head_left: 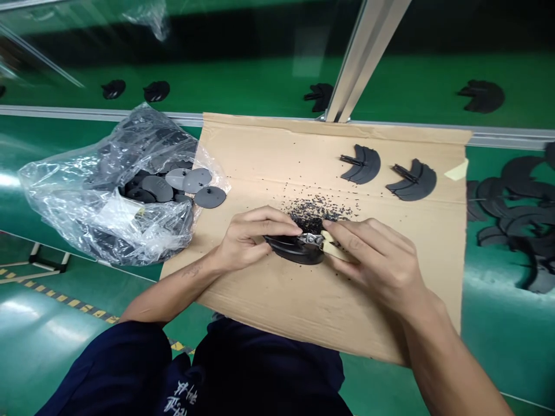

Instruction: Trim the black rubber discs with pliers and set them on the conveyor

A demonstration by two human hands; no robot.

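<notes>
My left hand (248,237) is closed on a black curved plastic part (295,251) held just above a brown cardboard sheet (303,312). My right hand (373,260) grips a small cutter with cream handles (327,242), its metal jaws touching the part's top edge. A heap of black plastic shavings (312,211) lies just beyond my hands. Two black fan-shaped parts (362,164) (414,180) rest at the cardboard's far right.
A clear plastic bag (108,185) of grey and black discs lies open at the left. More black curved parts (515,214) are piled on the green surface at the right. A metal post (359,58) rises behind the cardboard, and a green conveyor carries scattered black parts (481,95).
</notes>
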